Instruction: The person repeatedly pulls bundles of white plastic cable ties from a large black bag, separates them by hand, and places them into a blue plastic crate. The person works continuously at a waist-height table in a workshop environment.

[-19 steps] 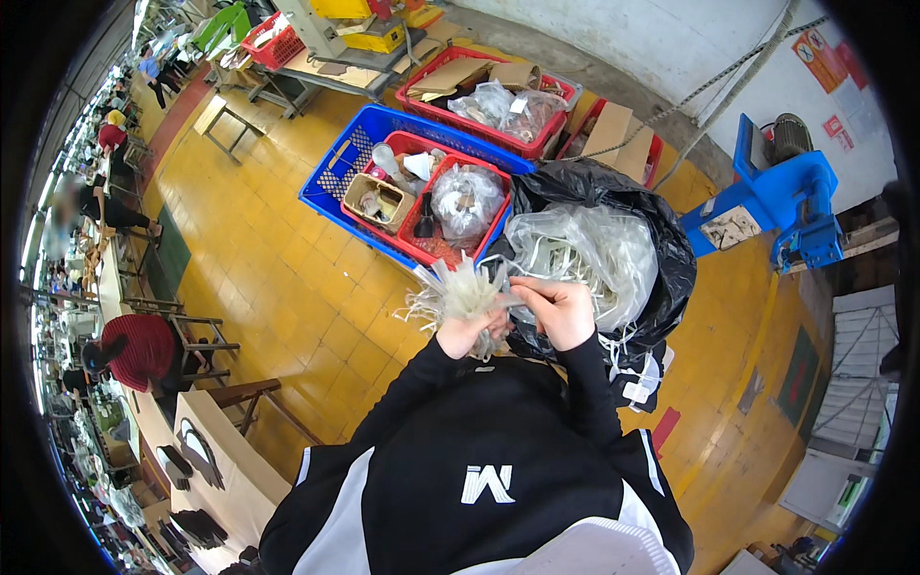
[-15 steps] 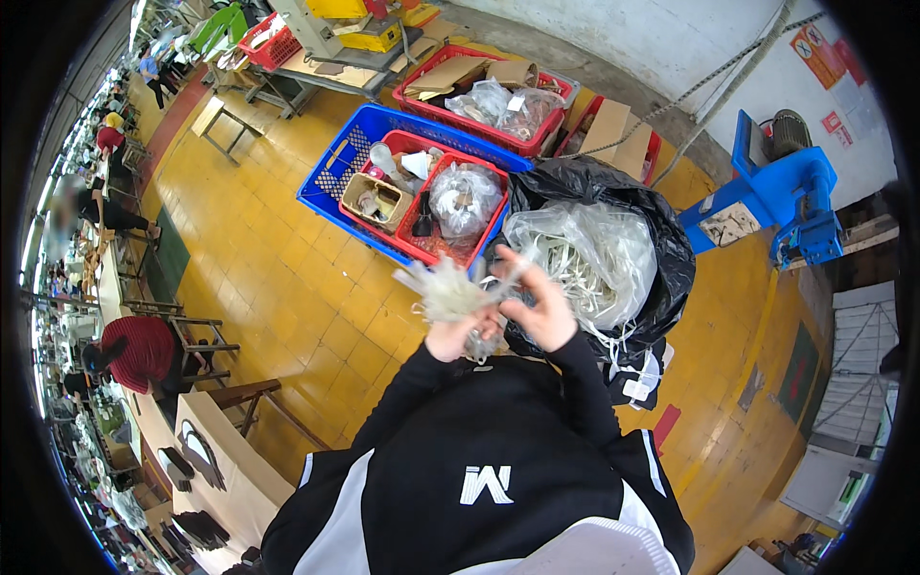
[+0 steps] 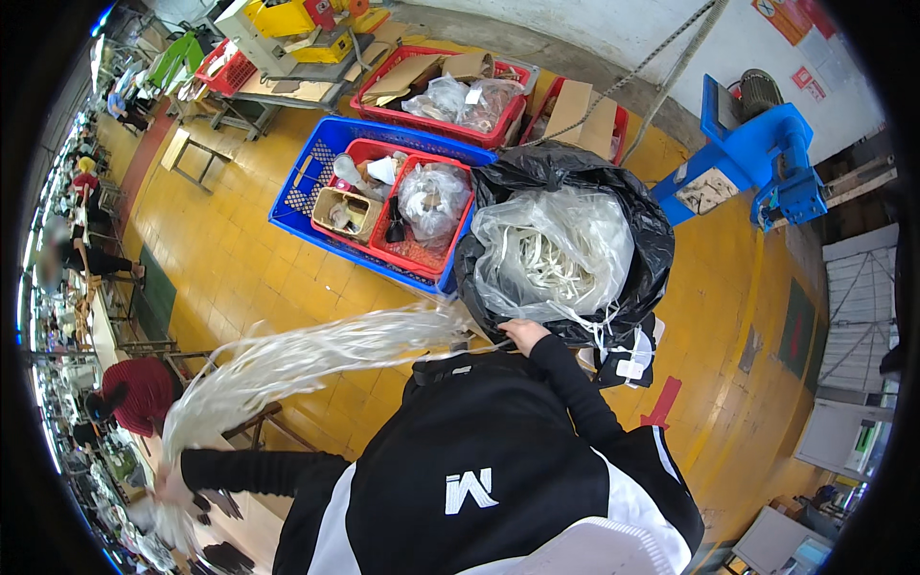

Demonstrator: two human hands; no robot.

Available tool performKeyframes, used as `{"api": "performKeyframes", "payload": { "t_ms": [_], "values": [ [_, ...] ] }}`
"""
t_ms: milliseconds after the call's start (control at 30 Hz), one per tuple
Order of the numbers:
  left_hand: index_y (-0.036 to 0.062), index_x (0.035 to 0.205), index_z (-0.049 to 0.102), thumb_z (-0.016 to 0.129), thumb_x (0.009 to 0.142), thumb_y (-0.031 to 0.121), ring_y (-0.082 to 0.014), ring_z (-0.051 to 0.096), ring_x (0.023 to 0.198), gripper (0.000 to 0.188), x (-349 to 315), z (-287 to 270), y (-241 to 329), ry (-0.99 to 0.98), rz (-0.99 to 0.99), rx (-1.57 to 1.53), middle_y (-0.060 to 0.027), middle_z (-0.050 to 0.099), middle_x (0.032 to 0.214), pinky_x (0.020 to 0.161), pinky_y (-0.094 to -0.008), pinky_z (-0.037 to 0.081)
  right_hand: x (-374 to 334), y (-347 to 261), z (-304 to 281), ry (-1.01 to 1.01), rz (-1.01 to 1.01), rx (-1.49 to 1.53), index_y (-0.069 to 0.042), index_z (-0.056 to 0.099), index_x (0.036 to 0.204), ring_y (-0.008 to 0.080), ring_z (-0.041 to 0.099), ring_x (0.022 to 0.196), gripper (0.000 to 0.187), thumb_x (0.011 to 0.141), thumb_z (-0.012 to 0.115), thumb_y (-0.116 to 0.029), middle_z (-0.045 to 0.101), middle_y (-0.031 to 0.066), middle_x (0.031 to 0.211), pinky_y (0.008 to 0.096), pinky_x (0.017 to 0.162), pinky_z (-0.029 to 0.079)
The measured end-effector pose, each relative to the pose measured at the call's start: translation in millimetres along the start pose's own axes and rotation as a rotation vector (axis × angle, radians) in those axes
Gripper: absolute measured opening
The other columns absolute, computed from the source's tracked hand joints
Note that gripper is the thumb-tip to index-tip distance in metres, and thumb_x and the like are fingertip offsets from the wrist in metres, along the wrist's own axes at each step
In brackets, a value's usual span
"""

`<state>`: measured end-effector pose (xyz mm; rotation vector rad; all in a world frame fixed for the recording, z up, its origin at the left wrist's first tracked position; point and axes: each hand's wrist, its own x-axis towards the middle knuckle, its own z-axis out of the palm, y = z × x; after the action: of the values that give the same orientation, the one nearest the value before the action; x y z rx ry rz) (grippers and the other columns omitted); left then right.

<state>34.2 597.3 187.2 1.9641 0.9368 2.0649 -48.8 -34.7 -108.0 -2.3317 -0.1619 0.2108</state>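
White strands [image 3: 316, 359] span lower left to centre, left hand [image 3: 172, 491] and right hand [image 3: 524, 335] clamped on their ends; loose ones may slip free or snag the black bag [image 3: 652, 249].

- bundle of cords [image 3: 287, 369]: white, pale and blurred.
- sleeves [image 3: 575, 388]: black; jacket front black with white side panels.
- bag [image 3: 565, 249]: clear film liner inside black outer sack, white cords within.
- large crate [image 3: 307, 187]: blue, lattice-pattern wall.
- inner crates [image 3: 407, 244]: red.
- far crate [image 3: 383, 91]: red, holding brown cardboard.
- floor [image 3: 240, 278]: yellow square tiles, grid pattern.
- machine stand [image 3: 757, 158]: blue.
- floor strip [image 3: 663, 402]: red.
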Motion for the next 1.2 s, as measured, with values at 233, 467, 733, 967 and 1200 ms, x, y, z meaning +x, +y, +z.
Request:
{"api": "performKeyframes", "payload": {
  "t_ms": [233, 467, 733, 967, 1200],
  "values": [
    [0.008, 0.063, 0.049, 0.053, 0.085, 0.029, -0.0133, 0.046, 0.049, 0.031, -1.2, -12.0, 42.7, 0.077, -0.268, -0.529, -0.0022, 0.044, 0.055, 0.045, -0.0267, 0.04, 21.4, 32.2, -47.4, 0.396, 0.149, 0.034, -0.006, 0.06, 0.101, 0.0345, 0.057, 0.09, 0.026, 0.077, 0.05, -0.003, 0.061, 0.0179, 0.094, 0.0402, 0.081, 0.045],
    [0.012, 0.083, 0.051, 0.058, 0.085, 0.023, -0.0053, 0.029, 0.046, 0.013, -151.7, 13.7, 128.7, -0.825, -1.207, -1.142, 0.0041, 0.033, 0.056, 0.042, -0.021, 0.024, 81.7, 152.0, -22.5, 0.242, 0.591, -0.325, -0.011, 0.065, 0.094, 0.0316, 0.06, 0.087, 0.023, 0.072, 0.056, -0.008, 0.063, 0.0142, 0.092, 0.0409, 0.077, 0.049],
    [0.0008, 0.113, 0.053, 0.055, 0.086, 0.026, -0.0026, 0.024, 0.045, 0.038, -253.9, -56.7, 211.5, -1.775, -1.3, -0.914, 0.0074, 0.028, 0.054, 0.042, -0.0193, 0.022, 58.6, 21.8, -71.3, 0.65, 0.235, 0.106, -0.005, 0.064, 0.085, 0.0227, 0.06, 0.062, 0.014, 0.079, 0.057, -0.015, 0.062, 0.0089, 0.07, 0.0337, 0.06, 0.047],
    [-0.0014, 0.118, 0.05, 0.044, 0.09, 0.041, -0.0102, 0.054, 0.077, 0.051, -317.0, -122.2, 273.3, -2.285, -1.082, -1.073, -0.0064, 0.06, 0.089, 0.067, -0.0208, 0.039, 41.3, -166.5, -106.8, 0.346, 0.09, 0.644, -0.002, 0.062, 0.094, 0.0072, 0.054, 0.055, 0.014, 0.083, 0.058, -0.01, 0.06, 0.0059, 0.064, 0.0225, 0.052, 0.043],
    [0.0042, 0.09, 0.053, 0.048, 0.09, 0.029, -0.0194, 0.057, 0.085, 0.025, -324.1, -97.0, 280.6, -2.077, -0.94, -1.533, -0.0059, 0.058, 0.085, 0.086, -0.041, 0.042, 41.3, -185.0, -98.3, 0.327, 0.002, 0.469, -0.001, 0.063, 0.093, 0.0121, 0.055, 0.05, 0.016, 0.083, 0.059, -0.013, 0.06, 0.0085, 0.063, 0.0254, 0.049, 0.042]
  ]
}}
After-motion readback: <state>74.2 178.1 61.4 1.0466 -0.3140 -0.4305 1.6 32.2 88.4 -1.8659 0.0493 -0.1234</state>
